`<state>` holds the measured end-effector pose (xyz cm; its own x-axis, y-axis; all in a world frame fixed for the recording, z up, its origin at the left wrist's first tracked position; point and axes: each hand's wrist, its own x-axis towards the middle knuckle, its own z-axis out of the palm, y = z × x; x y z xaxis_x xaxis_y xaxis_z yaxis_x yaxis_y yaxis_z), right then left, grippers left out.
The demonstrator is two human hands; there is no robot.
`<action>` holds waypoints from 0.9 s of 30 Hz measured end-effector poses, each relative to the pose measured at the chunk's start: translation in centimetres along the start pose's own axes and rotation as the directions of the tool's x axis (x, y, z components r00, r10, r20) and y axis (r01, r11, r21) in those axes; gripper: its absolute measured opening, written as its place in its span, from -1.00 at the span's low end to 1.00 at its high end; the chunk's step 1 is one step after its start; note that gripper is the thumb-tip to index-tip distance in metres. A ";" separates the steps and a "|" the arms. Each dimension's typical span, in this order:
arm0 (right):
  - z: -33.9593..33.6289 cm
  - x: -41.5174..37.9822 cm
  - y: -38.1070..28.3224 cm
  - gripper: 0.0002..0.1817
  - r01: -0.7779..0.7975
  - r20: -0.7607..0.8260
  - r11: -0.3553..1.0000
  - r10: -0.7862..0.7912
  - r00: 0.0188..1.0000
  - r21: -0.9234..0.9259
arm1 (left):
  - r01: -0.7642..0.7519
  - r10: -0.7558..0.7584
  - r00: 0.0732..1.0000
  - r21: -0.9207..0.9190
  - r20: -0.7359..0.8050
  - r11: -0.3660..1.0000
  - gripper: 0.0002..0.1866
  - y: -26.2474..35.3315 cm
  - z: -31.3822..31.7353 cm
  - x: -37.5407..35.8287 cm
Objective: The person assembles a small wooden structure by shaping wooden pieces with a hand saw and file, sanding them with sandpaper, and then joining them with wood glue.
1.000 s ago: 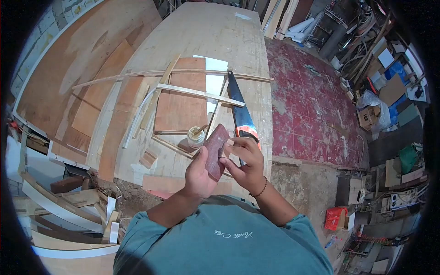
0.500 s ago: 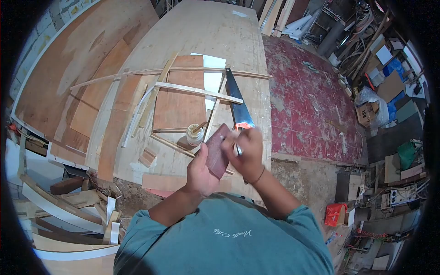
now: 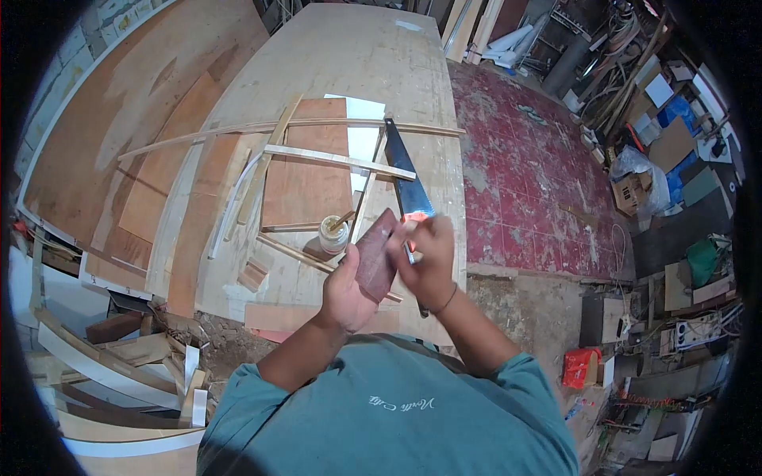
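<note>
1. The dark red sandpaper sheet (image 3: 375, 255) was held upright above the near edge of the counter (image 3: 349, 63), in front of the person's chest. It looked thin, light and bendable, rough on one face, best taken by its edges.
2. The left hand (image 3: 346, 295) closed its fingers (image 3: 351, 268) round the sheet's lower part.
3. The right hand (image 3: 426, 262), blurred, pressed against the sheet's right edge; its grip could not be made out.

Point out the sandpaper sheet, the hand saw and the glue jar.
sandpaper sheet (image 3: 376, 255), head view, middle of its reddish face.
hand saw (image 3: 402, 176), head view, middle of the blade.
glue jar (image 3: 332, 236), head view, its side wall.
</note>
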<state>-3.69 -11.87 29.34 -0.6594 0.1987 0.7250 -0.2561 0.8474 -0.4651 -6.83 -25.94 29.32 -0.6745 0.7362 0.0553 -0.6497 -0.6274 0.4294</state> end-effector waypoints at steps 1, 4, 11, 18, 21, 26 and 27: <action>0.1 0.2 0.0 -0.76 -0.067 -0.042 0.998 0.068 0.997 0.023 | -0.002 0.004 0.999 0.058 -0.034 0.998 -0.36 -0.1 -0.3 -0.2; -0.7 -1.9 -4.7 -0.82 0.161 0.151 0.970 -0.190 0.970 0.184 | 0.053 -0.056 0.998 0.076 0.031 0.996 -0.37 0.0 -1.5 -0.7; -0.8 -1.3 -2.1 -0.78 0.153 0.053 0.976 -0.163 0.985 0.153 | 0.025 -0.022 0.997 -0.038 0.081 0.999 -0.35 -0.2 -0.7 -0.9; -0.9 -1.8 -3.2 -0.81 0.148 0.090 0.976 -0.163 0.983 0.158 | -0.037 0.059 0.984 -0.132 0.168 0.991 -0.36 -0.1 -0.6 -0.2; -1.2 -0.5 -3.1 -0.82 0.068 0.059 0.992 -0.074 0.996 0.105 | 0.071 -0.031 0.962 -0.138 0.273 0.988 -0.35 0.2 -1.1 -0.6; -0.7 -1.2 -5.3 -0.81 0.204 0.065 0.940 -0.229 0.971 0.273 | 0.120 -0.114 0.984 -0.034 0.139 0.992 -0.34 0.3 -1.4 -1.2; -0.1 -2.3 -1.5 -0.75 0.354 0.136 0.925 -0.372 0.918 0.139 | 0.068 -0.062 0.992 -0.049 0.112 0.996 -0.34 0.3 -0.6 -0.9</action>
<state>-1.66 -13.54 28.42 -0.6064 -0.1994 0.7698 -0.5683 0.7858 -0.2441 -6.62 -26.91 28.87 -0.5889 0.7978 0.1291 -0.7104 -0.5872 0.3879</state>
